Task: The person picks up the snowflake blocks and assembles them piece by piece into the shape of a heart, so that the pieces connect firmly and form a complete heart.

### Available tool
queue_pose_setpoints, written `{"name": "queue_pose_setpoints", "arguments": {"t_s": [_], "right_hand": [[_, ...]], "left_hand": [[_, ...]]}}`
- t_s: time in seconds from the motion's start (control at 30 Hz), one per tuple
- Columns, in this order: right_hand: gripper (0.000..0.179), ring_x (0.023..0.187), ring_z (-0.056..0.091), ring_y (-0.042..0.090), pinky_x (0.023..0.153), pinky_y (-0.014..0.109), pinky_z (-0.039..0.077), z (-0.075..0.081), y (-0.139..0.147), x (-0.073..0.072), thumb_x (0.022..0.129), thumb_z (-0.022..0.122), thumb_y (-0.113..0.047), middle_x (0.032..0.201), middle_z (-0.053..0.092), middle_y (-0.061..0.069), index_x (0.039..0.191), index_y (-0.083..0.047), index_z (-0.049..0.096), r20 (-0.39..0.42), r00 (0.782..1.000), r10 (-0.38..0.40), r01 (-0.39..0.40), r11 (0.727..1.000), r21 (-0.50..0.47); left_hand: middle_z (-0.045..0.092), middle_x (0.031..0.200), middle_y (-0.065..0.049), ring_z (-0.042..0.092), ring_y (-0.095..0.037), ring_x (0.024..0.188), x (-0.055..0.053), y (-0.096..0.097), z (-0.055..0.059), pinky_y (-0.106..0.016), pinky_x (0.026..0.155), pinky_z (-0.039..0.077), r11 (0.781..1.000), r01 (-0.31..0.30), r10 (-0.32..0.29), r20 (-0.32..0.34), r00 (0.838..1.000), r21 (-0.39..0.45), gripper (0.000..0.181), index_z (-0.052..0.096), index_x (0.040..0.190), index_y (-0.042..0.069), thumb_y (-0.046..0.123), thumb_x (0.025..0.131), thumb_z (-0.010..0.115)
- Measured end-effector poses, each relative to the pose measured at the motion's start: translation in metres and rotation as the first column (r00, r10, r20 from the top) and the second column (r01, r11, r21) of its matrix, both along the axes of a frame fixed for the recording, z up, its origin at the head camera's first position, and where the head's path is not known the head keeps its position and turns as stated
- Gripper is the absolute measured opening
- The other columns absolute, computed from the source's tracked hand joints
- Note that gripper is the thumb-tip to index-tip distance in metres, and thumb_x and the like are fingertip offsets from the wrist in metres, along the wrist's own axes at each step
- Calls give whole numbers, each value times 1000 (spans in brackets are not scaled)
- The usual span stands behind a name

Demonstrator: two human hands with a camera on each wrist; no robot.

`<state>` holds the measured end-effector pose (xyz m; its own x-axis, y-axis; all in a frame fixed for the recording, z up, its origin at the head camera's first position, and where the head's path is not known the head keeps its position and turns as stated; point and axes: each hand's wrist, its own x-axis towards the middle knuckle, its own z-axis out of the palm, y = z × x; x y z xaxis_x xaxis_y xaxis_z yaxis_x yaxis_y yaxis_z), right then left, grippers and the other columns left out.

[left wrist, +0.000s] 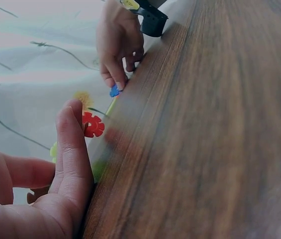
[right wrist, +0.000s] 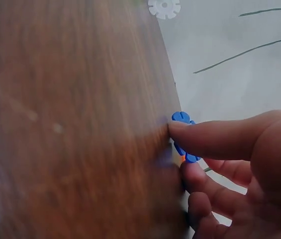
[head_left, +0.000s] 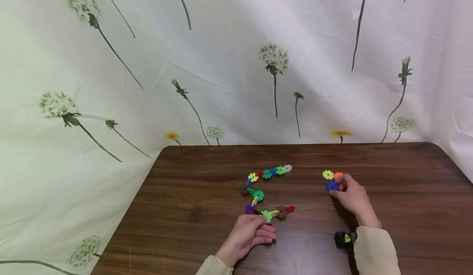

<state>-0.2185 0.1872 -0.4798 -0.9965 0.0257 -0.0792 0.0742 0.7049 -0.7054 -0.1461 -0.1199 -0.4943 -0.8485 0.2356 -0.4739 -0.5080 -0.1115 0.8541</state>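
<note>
A winding chain of notched, flower-shaped plastic discs in several colours lies on the table, its upper row ending in a white disc (head_left: 288, 168). My left hand (head_left: 248, 234) is at the chain's lower end, pinching a light green disc (head_left: 265, 216); a purple disc (head_left: 250, 208) is just beyond it, and a red disc (head_left: 290, 209) ends the row to the right. Over on the right, my right hand (head_left: 354, 197) pinches a blue disc (right wrist: 181, 117) between thumb and fingers. Beside those fingertips are a loose yellow disc (head_left: 328, 175) and an orange disc (head_left: 338, 175), partly covered.
The dark wooden table (head_left: 166, 225) reaches back to a white curtain (head_left: 229, 61) printed with dandelions. A black wrist device (head_left: 344, 239) sits by the right sleeve.
</note>
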Motion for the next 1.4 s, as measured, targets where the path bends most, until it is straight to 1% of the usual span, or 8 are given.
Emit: {"name": "queue_pose_setpoints", "arguments": {"t_s": [0.2, 0.33, 0.6, 0.7, 0.8, 1.0, 1.17, 1.4], "right_hand": [[29, 76, 50, 25, 61, 30, 30, -1, 1, 3, 91, 62, -16, 85, 52, 9, 110, -2, 46, 14, 999, 29, -29, 999, 17], [27, 78, 50, 25, 63, 30, 32, -3, 4, 5, 92, 59, -16, 88, 54, 11, 112, -1, 48, 6, 999, 41, -41, 999, 3], [35, 83, 49, 24, 67, 30, 35, -4, 6, 7, 94, 58, -16, 91, 54, 9, 125, -1, 51, 56, 998, 34, -27, 992, -120], [35, 79, 50, 21, 63, 29, 41, -2, 5, 8, 94, 60, -15, 90, 59, 9, 124, 0, 51, 64, 997, 42, -28, 980, -199], [37, 75, 52, 18, 59, 29, 47, 0, 4, 9, 93, 62, -17, 89, 65, 7, 124, 0, 50, 90, 994, 65, -36, 955, -293], [43, 71, 53, 15, 54, 29, 47, -2, -1, 7, 92, 65, -23, 86, 70, 0, 124, -1, 48, 165, 980, 110, -27, 899, -437], [42, 69, 55, 13, 52, 27, 48, -4, -8, 4, 91, 66, -24, 84, 71, -1, 123, -1, 49, 198, 971, 134, -18, 866, -499], [38, 68, 53, 13, 51, 25, 48, -4, -15, 3, 92, 65, -21, 83, 66, 1, 119, -1, 50, 195, 970, 147, -27, 859, -511]], "left_hand": [[72, 78, -7, 72, -15, 71, 1, 1, -2, -27, 67, 60, 1000, -1, 1, 7, 1000, 0, 29, 57, 113, -9, 15, 99, 50], [72, 78, -7, 72, -15, 71, 1, 2, -3, -26, 66, 59, 1000, -1, 1, 9, 1000, -2, 29, 57, 113, -9, 15, 99, 50], [73, 80, -8, 72, -15, 72, 2, 0, -2, -28, 67, 60, 1000, -2, 3, 26, 1000, -23, 29, 57, 114, -9, 15, 99, 49], [73, 79, -8, 72, -15, 71, 2, 0, -2, -28, 67, 60, 1000, -3, 3, 22, 1000, -18, 28, 57, 113, -9, 15, 99, 49], [73, 78, -7, 72, -15, 71, 2, 1, -2, -27, 66, 60, 1000, -3, 3, 14, 1000, -7, 27, 57, 112, -9, 14, 99, 49], [73, 78, -7, 72, -14, 71, 1, 1, -1, -26, 66, 59, 1000, 0, 0, 9, 1000, -2, 26, 58, 111, -8, 14, 99, 49], [72, 77, -7, 72, -14, 71, 0, 0, -1, -26, 65, 59, 1000, -2, 2, 2, 1000, 5, 26, 58, 111, -8, 13, 99, 49], [72, 78, -7, 72, -14, 71, 0, 0, 0, -26, 66, 59, 1000, -2, 2, -4, 1000, 6, 26, 58, 110, -8, 13, 99, 49]]}}
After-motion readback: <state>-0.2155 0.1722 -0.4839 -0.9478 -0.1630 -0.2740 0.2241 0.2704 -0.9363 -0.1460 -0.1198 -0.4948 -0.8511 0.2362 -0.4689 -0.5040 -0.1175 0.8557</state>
